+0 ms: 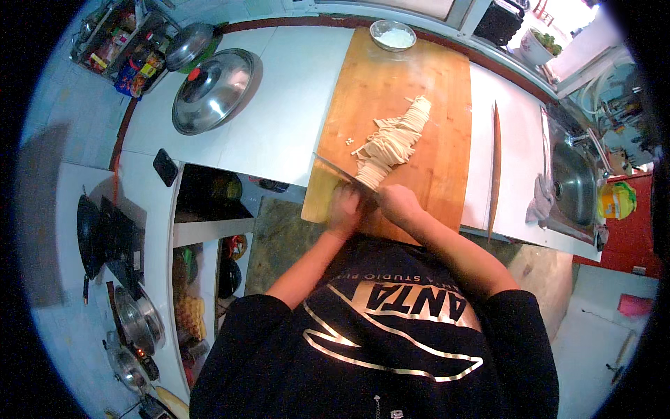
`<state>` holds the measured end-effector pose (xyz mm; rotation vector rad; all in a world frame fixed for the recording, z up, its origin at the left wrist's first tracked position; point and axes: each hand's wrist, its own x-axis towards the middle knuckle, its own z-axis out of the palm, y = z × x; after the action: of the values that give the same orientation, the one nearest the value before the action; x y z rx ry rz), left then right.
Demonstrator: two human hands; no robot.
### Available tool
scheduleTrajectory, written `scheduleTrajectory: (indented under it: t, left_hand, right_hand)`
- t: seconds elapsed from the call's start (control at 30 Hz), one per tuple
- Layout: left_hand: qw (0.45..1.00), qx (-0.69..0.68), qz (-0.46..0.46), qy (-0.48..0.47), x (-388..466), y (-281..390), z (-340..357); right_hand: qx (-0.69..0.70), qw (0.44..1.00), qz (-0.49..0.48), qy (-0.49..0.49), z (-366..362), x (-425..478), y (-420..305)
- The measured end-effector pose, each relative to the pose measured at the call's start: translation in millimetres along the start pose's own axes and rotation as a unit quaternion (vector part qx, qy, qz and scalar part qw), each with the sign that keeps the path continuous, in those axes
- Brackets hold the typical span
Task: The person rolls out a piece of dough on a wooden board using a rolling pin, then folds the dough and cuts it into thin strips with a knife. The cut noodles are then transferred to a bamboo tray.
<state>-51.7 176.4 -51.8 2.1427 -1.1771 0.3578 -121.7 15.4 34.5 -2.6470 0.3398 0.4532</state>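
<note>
My right hand (pixel 399 204) grips the handle of a kitchen knife (pixel 341 171) near the close end of a wooden cutting board (pixel 445 105). The blade slants up to the left and is seen nearly edge-on. Just left of the handle, my left hand (pixel 344 209) is low over the board beside the blade. Its fingertips are hidden, as is whatever lies under them. Beyond the blade stretches a long pile of cut dough noodles (pixel 392 144), tidy at both ends and looser in the middle. A few dough bits (pixel 349 141) lie left of it.
A glass bowl of white powder (pixel 393 37) sits at the board's far end. Left on the white counter are a steel lid (pixel 214 94) and a black phone-like object (pixel 166 167). To the right lie a slender wooden rolling pin (pixel 495 167), a grey cloth (pixel 540 199) and a sink (pixel 573 173).
</note>
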Motion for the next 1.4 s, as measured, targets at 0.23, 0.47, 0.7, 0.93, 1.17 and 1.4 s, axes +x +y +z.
scheduleTrajectory:
  t: [0.23,0.47,0.7,0.93,1.17,1.4]
  left_hand:
    - [0.999,-0.021,-0.015,-0.034,5,4,-18]
    - [0.999,0.015,-0.031,-0.029,-2,1,-12]
    - [1.000,-0.011,-0.009,-0.020,-1,3,-15]
    - [0.996,-0.053,-0.027,-0.071,-5,-6,-19]
    - [1.000,-0.017,-0.015,-0.009,-7,-3,-13]
    - [0.998,-0.017,-0.035,-0.053,-14,-7,-14]
  right_hand:
    - [0.028,1.000,-0.009,-0.009,-35,-21,-24]
    - [0.024,1.000,0.006,0.015,-20,-13,-18]
    - [0.031,1.000,0.003,-0.003,4,-5,-11]
    - [0.032,0.998,-0.021,-0.045,-35,-24,-24]
    - [0.001,1.000,-0.021,0.018,-1,-11,-16]
    - [0.006,1.000,-0.017,-0.019,-10,-17,-27]
